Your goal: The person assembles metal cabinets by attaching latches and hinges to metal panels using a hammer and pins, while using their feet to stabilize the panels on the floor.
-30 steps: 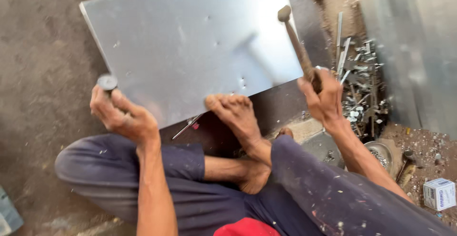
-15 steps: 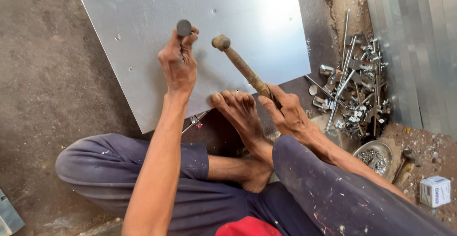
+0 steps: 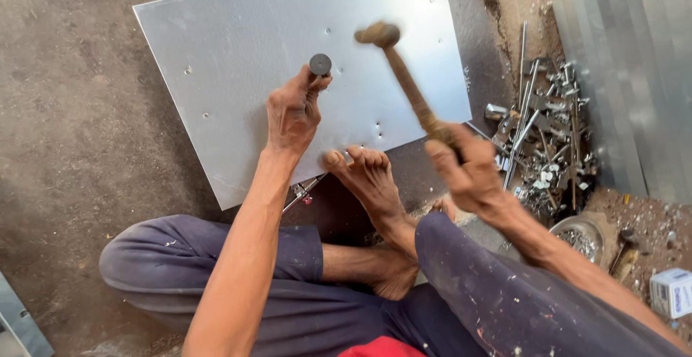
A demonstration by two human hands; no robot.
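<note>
A grey metal sheet [image 3: 238,47] lies flat on the dirt floor in front of me. My left hand [image 3: 292,112] holds a dark steel punch [image 3: 320,64] upright on the sheet, its round head showing above my fingers. My right hand [image 3: 468,170] grips the wooden handle of a hammer [image 3: 404,76]; the hammer head is raised to the right of the punch, a little above the sheet. My bare foot [image 3: 367,177] presses on the sheet's near edge.
A heap of metal screws, rods and brackets [image 3: 548,141] lies to the right of the sheet. Stacked grey sheets [image 3: 634,76] lean at far right. A small metal bowl [image 3: 580,234] and a white box [image 3: 670,292] sit near my right knee.
My left hand carried the punch from the sheet's near left corner to its middle. The hammer swung down beside it and has risen again to the right.
</note>
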